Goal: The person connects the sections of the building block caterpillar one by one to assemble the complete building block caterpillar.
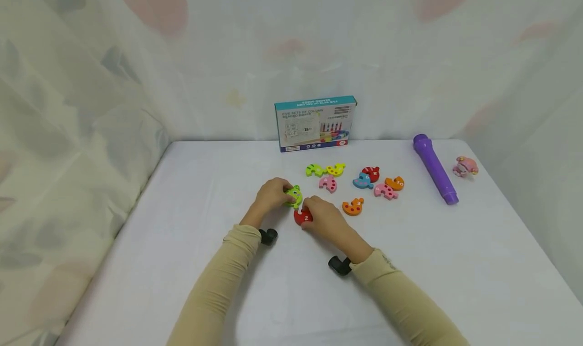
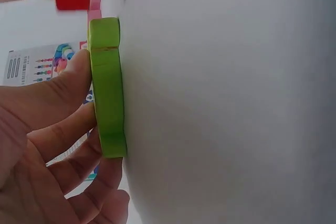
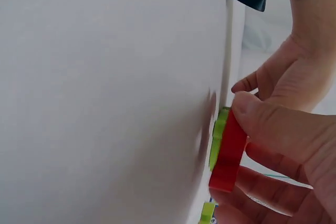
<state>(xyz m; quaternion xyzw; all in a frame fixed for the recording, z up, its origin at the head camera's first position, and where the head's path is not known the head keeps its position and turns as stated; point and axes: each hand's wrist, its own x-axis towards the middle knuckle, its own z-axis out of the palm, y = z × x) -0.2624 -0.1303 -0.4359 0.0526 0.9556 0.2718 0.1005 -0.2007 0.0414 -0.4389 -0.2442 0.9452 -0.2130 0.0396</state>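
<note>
Looking at a left hand [image 1: 273,193] with its fingers [image 2: 60,132] curled in a pinch on a green frog piece [image 1: 296,192], spread only as wide as the piece, low over the white counter [image 1: 205,194], in front of the box. Same deal with the right hand [image 1: 327,218]: pinching a red piece [image 1: 300,217] marked 2, just beside the frog. Can't tell from overhead whether red and green touch.

Hard to read the frog fully, with part of it tucked under the fingertips. Only getting its plain green edge in the left wrist view, plus a blurry bit of red cut off up top. In the right wrist view, mostly seeing red, with the frog half hidden behind it and another scrap of green [image 3: 207,212] chopped off at the bottom.

Off to the right, a loose bunch of colored animal pieces [image 1: 328,183], including a blue one [image 1: 362,181] overlapping a red one marked with something too small to read for sure. Further right, a purple stick [image 1: 434,169] and a small pink toy [image 1: 465,166], too fuzzy to identify. At the back, a box [image 1: 315,126], mostly unreadable in the small print. Under the cuffs, black gadgets [image 1: 268,236], partly covered.
</note>
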